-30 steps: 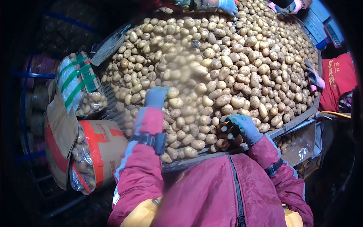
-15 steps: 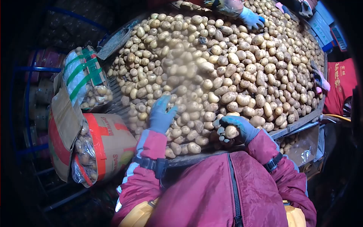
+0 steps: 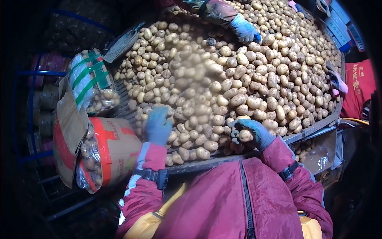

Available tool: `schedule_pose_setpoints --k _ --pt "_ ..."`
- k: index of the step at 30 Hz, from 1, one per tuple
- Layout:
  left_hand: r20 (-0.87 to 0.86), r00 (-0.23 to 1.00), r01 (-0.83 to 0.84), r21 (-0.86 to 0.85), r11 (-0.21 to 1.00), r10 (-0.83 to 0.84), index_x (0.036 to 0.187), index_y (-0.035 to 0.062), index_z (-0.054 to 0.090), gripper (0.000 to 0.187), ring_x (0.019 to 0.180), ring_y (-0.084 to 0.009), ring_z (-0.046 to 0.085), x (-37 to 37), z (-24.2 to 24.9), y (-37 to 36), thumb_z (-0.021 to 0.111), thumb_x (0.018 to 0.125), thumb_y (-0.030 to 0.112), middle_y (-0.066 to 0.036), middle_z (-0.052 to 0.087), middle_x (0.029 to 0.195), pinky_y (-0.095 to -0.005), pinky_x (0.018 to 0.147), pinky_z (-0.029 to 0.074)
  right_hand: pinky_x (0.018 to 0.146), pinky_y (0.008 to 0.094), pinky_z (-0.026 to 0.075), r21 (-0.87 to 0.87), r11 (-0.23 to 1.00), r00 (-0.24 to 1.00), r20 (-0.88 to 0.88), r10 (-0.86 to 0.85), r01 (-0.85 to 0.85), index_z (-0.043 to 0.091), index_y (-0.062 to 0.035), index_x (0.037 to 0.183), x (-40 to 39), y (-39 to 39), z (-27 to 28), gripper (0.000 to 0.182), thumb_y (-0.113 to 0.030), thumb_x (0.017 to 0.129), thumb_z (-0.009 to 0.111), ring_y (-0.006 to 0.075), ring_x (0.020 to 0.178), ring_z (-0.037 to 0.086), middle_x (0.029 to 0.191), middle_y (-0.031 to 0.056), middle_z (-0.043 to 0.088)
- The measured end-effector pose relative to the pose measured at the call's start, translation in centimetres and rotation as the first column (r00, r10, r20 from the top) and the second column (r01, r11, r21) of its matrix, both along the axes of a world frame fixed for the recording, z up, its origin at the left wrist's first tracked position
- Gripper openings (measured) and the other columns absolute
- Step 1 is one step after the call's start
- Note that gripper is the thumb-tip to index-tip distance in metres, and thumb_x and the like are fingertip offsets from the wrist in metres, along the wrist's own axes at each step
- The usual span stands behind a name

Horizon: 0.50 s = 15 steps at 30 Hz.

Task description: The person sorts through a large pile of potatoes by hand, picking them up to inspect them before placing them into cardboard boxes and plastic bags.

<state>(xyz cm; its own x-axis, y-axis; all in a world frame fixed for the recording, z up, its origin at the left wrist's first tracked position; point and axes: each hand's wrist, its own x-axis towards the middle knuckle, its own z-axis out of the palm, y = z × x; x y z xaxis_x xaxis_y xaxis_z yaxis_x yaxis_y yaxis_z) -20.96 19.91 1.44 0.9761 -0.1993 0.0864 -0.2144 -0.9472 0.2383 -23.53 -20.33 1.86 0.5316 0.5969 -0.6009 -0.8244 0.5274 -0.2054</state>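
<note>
Potatoes (image 3: 274,79) lie heaped over a wide slatted table in front of me. My right hand (image 3: 258,133), in a blue-grey glove, is closed around a potato (image 3: 245,136) near the front edge. My left hand (image 3: 158,126), in a blue glove, reaches palm down over the potatoes at the table's left front. Its fingers are stretched out and the thumb stands apart; motion blurs them a little, and no potato shows in it.
At left stand a banana carton (image 3: 119,137) with bagged potatoes and a green-taped bag of potatoes (image 3: 101,99). A co-worker's gloved hand (image 3: 244,30) is on the far side of the heap. Another person's pink-gloved hand (image 3: 338,81) is at right, beside a red bag (image 3: 360,83).
My left hand has moved left over the potatoes. The right hand keeps its potato in nearly the same place. The co-worker's blue-gloved hand has shifted left and toward me.
</note>
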Motion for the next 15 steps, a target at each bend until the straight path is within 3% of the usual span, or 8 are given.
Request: schedule_pose_setpoints --k 3,6,7,10,11,12,14,15 --pt "-0.067 0.995 0.079 0.013 0.997 -0.078 0.128 0.0069 0.064 0.055 0.122 -0.0393 0.055 0.6 -1.3 -3.8 0.078 0.076 0.020 -0.018 0.062 0.128 -0.0474 0.106 0.043 0.065 0.0310 0.059 -0.051 0.999 1.000 0.025 0.016 -0.015 0.066 0.0004 0.116 -0.3 -0.3 -1.3 0.031 -0.022 0.094 0.068 0.0213 0.082 0.071 0.102 0.0139 0.072" --pt "-0.199 0.979 -0.009 0.183 0.983 0.045 0.125 0.0079 0.066 0.056 0.114 -0.0365 0.058 1.9 -0.2 -5.8 0.082 0.074 0.025 -0.017 0.064 0.119 -0.0482 0.099 0.047 0.068 0.0291 0.058 -0.170 0.983 0.992 0.091 0.085 -0.069 0.069 0.0003 0.114 -0.6 -0.7 -0.9 0.029 -0.021 0.095 0.068 0.0189 0.083 0.070 0.101 0.0117 0.072" --pt "-0.174 0.984 -0.003 0.219 0.976 0.042 0.119 0.0098 0.069 0.052 0.107 -0.0331 0.061 2.2 -0.2 -5.5 0.084 0.073 0.028 -0.016 0.067 0.112 -0.0438 0.096 0.048 0.070 0.0285 0.058 -0.218 0.972 0.985 0.124 0.116 -0.088 0.069 0.0006 0.115 -0.7 -0.8 0.2 0.030 -0.021 0.095 0.066 0.0178 0.084 0.070 0.101 0.0111 0.072" --pt "-0.210 0.968 -0.167 -0.132 0.977 0.137 0.110 0.0078 0.072 0.046 0.098 -0.0340 0.065 2.0 1.6 -5.2 0.086 0.073 0.030 -0.018 0.069 0.103 -0.0433 0.090 0.051 0.078 0.0283 0.056 -0.246 0.963 0.927 0.325 0.187 -0.108 0.069 -0.0008 0.124 -1.2 -1.3 0.8 0.032 -0.018 0.098 0.061 0.0159 0.090 0.069 0.102 0.0081 0.072" --pt "-0.293 0.941 -0.247 -0.248 0.937 0.171 0.106 0.0031 0.073 0.043 0.090 -0.0278 0.068 1.8 2.8 -6.2 0.086 0.076 0.032 -0.016 0.071 0.097 -0.0383 0.083 0.054 0.077 0.0300 0.058 -0.231 0.968 0.916 0.358 0.182 -0.102 0.068 -0.0034 0.124 -1.4 -1.3 0.8 0.030 -0.016 0.098 0.061 0.0178 0.088 0.070 0.101 0.0082 0.072" --pt "-0.406 0.900 -0.330 -0.399 0.855 0.158 0.108 0.0018 0.073 0.045 0.089 -0.0247 0.067 1.4 3.5 -7.4 0.085 0.078 0.032 -0.015 0.072 0.098 -0.0366 0.082 0.053 0.076 0.0317 0.059 -0.217 0.971 0.902 0.393 0.179 -0.098 0.068 -0.0059 0.125 -1.6 -1.4 0.7 0.029 -0.013 0.098 0.061 0.0197 0.087 0.071 0.101 0.0082 0.071" --pt "-0.602 0.797 -0.508 -0.621 0.597 0.053 0.112 -0.0007 0.071 0.047 0.089 -0.0185 0.067 0.1 4.0 -9.6 0.084 0.081 0.033 -0.012 0.073 0.098 -0.0330 0.079 0.053 0.077 0.0308 0.058 -0.359 0.933 0.683 0.675 0.278 -0.026 0.067 -0.0055 0.126 -2.1 -2.0 -0.4 0.030 -0.007 0.096 0.061 0.0200 0.087 0.071 0.105 0.0065 0.072" --pt "-0.586 0.810 -0.468 -0.615 0.635 0.028 0.115 -0.0023 0.071 0.049 0.088 -0.0130 0.065 -0.3 1.6 -9.3 0.082 0.084 0.035 -0.008 0.073 0.097 -0.0310 0.078 0.053 0.077 0.0304 0.058 -0.366 0.931 0.691 0.673 0.264 0.002 0.067 -0.0054 0.126 -2.2 -1.9 -1.0 0.030 -0.008 0.096 0.061 0.0201 0.087 0.071 0.104 0.0060 0.072"
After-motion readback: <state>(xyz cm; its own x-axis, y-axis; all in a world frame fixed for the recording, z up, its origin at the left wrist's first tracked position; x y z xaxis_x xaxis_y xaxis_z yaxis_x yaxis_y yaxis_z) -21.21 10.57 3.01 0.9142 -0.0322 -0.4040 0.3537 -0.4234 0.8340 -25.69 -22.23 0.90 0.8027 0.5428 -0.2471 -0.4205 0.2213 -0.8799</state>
